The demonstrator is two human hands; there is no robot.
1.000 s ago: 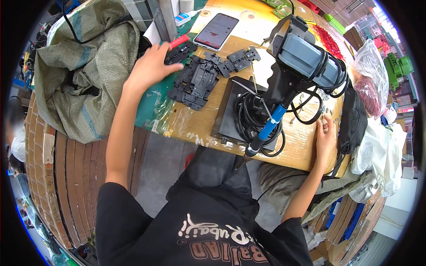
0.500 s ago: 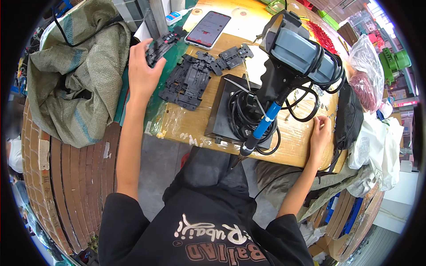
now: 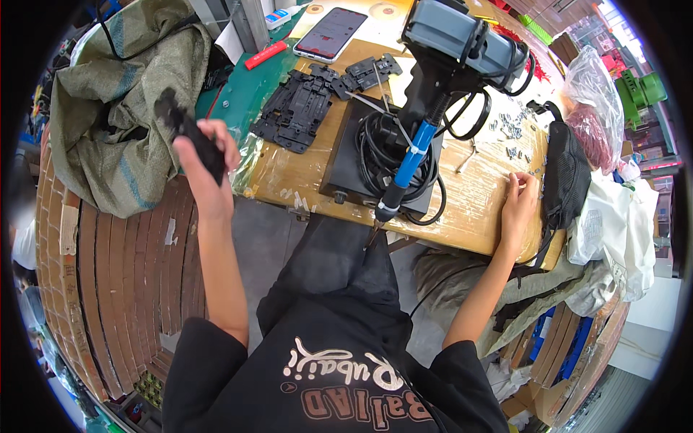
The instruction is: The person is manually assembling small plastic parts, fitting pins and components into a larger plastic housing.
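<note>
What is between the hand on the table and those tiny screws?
Nothing visible. The right hand rests on the bare wooden table, fingertips right at the nearest small screws. The black bag lies beside the hand, not between them.

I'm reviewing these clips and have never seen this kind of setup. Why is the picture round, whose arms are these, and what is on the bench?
The picture comes from a fisheye camera worn on a person's head, looking down, so edges bend and the person's own arms enter from below. The left hand is raised off the bench, its fingers closed on a black plastic part. The right hand rests on the wooden bench near small screws. Also there: more flat black parts, a hanging electric screwdriver with coiled cable, a phone and a green sack.
</note>
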